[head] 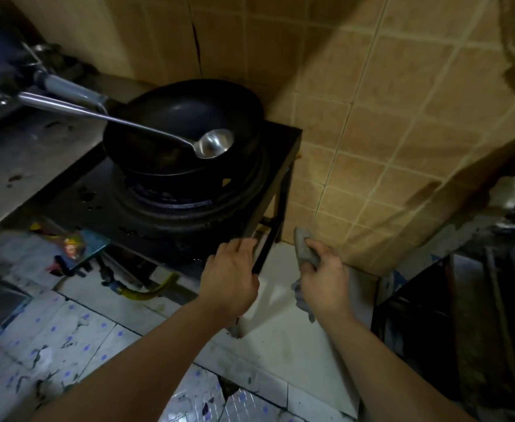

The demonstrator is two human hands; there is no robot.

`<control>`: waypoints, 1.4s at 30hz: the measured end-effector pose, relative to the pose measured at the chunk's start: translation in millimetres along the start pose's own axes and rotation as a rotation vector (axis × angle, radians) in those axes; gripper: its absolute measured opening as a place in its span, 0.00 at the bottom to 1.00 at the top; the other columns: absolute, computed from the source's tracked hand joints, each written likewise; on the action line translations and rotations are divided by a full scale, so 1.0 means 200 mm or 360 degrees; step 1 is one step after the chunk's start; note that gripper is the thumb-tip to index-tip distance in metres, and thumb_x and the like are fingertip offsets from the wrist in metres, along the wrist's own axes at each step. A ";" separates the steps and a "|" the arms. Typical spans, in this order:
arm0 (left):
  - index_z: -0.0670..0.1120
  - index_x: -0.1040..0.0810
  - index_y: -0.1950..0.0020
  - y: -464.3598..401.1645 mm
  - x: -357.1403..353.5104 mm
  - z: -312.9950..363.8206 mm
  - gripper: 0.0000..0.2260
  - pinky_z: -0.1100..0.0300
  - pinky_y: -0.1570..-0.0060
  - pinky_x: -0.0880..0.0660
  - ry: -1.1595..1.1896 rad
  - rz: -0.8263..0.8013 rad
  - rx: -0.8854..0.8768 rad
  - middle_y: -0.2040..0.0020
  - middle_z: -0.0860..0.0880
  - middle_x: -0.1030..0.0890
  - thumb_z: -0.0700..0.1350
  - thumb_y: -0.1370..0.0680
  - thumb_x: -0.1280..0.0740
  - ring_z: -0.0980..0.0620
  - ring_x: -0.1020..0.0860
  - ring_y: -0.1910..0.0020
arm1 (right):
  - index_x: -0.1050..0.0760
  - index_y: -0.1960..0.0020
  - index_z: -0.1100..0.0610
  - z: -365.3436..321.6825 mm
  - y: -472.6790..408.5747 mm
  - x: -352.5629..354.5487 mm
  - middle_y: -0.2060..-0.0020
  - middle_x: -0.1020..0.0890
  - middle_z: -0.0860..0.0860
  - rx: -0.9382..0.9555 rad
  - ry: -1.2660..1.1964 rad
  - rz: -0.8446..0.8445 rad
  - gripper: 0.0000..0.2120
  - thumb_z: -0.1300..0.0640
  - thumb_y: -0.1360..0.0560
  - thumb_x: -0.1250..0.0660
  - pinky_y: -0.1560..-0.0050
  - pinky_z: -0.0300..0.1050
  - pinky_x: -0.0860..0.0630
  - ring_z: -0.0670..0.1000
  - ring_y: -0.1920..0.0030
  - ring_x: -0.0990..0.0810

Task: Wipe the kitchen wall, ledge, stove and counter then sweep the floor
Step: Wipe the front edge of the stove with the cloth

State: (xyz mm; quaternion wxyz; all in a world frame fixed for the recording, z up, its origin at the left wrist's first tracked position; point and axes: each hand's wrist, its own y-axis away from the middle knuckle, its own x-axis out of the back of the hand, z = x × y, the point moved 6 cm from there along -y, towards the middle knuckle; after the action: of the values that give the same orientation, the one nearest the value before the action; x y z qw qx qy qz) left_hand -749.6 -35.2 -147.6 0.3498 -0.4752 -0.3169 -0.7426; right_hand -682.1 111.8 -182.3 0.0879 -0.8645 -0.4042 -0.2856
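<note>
Gripping the front right corner of the black stove stand (pixel 189 208), your left hand (pixel 230 278) has its fingers curled over the frame's edge where the thin black leg (pixel 267 248) drops to the floor. Your right hand (pixel 323 275) clutches a grey rag (pixel 303 248), bunched in the fist with one end poking up past the knuckles and a tail hanging below the wrist; it sits just beside that leg, near the foot of the tan tiled wall (pixel 387 132). A black wok (pixel 183 129) rests on the burner ring (pixel 171 202), its grey handle (pixel 70 89) pointing left, and a steel ladle (pixel 213 144) lies inside with its long shaft running out over the rim toward the left. Left of the stove you have a stained metal counter (pixel 27 159). Under the stand, a yellow gas hose (pixel 146 292) curls along the floor and some colourful packaging (pixel 73 245) lies tucked beneath the counter edge. A pale raised tiled ledge (pixel 292 333) runs under your hands along the wall. The floor tiles (pixel 67 336) carry small blue dots and dark smears. To your right, a dark shelf unit (pixel 433 315) crowds close to the wall corner, its contents too dim to tell.
</note>
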 end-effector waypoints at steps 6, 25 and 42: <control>0.48 0.41 0.27 -0.01 0.09 -0.07 0.24 0.51 0.36 0.34 0.0010 0.0013 0.0007 0.31 0.48 0.33 0.45 0.22 0.38 0.46 0.34 0.35 | 0.29 0.33 0.56 -0.09 -0.01 -0.07 0.40 0.24 0.54 0.0070 -0.0009 -0.0029 0.20 0.65 0.24 0.39 0.47 0.47 0.23 0.58 0.47 0.21; 0.49 0.41 0.26 -0.50 0.08 -0.15 0.26 0.55 0.34 0.39 -0.0142 0.0242 0.0066 0.27 0.52 0.39 0.43 0.23 0.38 0.49 0.39 0.30 | 0.31 0.32 0.62 -0.22 -0.63 -0.32 0.35 0.30 0.58 0.0179 -0.0051 -0.0011 0.21 0.68 0.24 0.39 0.45 0.28 0.33 0.54 0.41 0.26; 0.42 0.18 0.49 -0.67 -0.02 -0.27 0.17 0.56 0.55 0.22 -0.0193 0.0553 -0.0337 0.50 0.46 0.18 0.41 0.37 0.32 0.46 0.19 0.54 | 0.30 0.34 0.64 -0.21 -0.68 -0.61 0.34 0.35 0.57 0.0581 0.0162 0.0024 0.21 0.73 0.26 0.42 0.37 0.33 0.39 0.50 0.35 0.34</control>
State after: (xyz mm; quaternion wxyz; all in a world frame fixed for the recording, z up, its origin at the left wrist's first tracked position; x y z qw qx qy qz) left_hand -883.6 -2.8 -188.8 0.4011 -0.6006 -0.1709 -0.6702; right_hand -864.1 105.9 -227.1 0.2659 -0.8216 -0.4378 -0.2501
